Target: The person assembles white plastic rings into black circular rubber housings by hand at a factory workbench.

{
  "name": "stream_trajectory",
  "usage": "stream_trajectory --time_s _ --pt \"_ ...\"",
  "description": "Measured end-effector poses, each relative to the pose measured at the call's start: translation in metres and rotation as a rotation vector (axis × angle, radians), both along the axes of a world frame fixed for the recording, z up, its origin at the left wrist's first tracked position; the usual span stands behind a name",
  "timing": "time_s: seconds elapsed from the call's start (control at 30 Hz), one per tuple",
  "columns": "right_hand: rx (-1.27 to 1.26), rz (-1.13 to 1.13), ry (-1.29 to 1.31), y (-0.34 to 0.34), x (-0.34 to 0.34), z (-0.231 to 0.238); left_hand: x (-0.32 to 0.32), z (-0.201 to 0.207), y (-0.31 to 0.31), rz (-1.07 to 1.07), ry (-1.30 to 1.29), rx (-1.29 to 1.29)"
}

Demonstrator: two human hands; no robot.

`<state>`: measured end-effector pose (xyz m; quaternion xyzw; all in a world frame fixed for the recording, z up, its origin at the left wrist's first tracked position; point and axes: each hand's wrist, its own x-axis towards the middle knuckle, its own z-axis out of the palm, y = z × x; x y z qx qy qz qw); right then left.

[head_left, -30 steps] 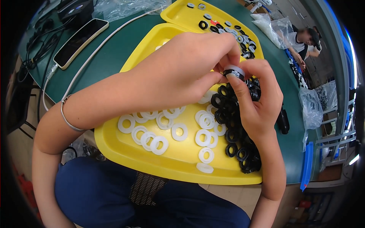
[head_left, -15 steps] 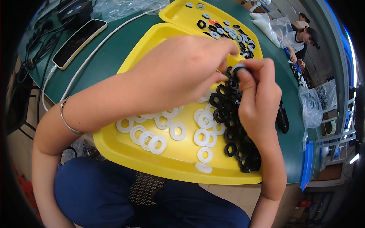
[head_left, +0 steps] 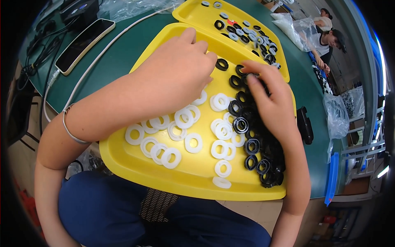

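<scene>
L hand [head_left: 181, 70] pulled left vs last frame, curled over near tray [head_left: 164, 181], can't tell if pinching; R hand [head_left: 273, 96] half-spread at black rings [head_left: 267, 152], grip hidden. Far tray [head_left: 191, 12]: some paired-looking pcs [head_left: 260, 40], prob done; lotsa loose black + white rings [head_left: 188, 143] left.

Phone screen [head_left: 85, 46]: you are reading no text.
White rings [head_left: 187, 143], black rings [head_left: 269, 154]: you are finding no legible marks.

Two yellow trays [head_left: 164, 181], one phone [head_left: 84, 47] and one bracelet [head_left: 69, 134] show; white rings [head_left: 187, 143] and black rings [head_left: 271, 154] each exceed a dozen.
</scene>
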<state>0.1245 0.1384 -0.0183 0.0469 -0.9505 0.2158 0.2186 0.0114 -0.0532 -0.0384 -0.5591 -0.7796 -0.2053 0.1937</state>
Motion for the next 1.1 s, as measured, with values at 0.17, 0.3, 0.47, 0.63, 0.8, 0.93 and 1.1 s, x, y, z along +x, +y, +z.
stream_trajectory --time_s 0.17,0.3,0.47,0.63,0.8,0.93,1.1 --pt "0.271 0.027 -0.056 -0.008 0.001 -0.005 0.003 0.007 0.000 -0.024 -0.104 -0.057" --pt "0.247 -0.006 0.025 0.003 0.000 -0.003 0.007 0.008 0.004 -0.026 -0.215 0.042" --pt "-0.602 -0.069 0.032 -0.014 0.007 0.013 -0.004 0.002 0.007 -0.140 -0.318 0.288" --pt "-1.056 0.078 -0.140 -0.013 0.012 0.018 -0.002 0.016 0.014 -0.262 -0.930 0.274" --pt "-1.225 0.199 -0.189 -0.010 0.014 0.018 0.001 0.020 0.011 -0.434 -1.008 0.334" --pt "-1.166 0.218 -0.161 -0.017 0.015 0.020 0.000 0.018 0.012 -0.476 -1.052 0.385" --pt "-1.106 0.164 -0.097 -0.019 0.014 0.020 0.000 0.016 0.012 -0.514 -1.049 0.365"
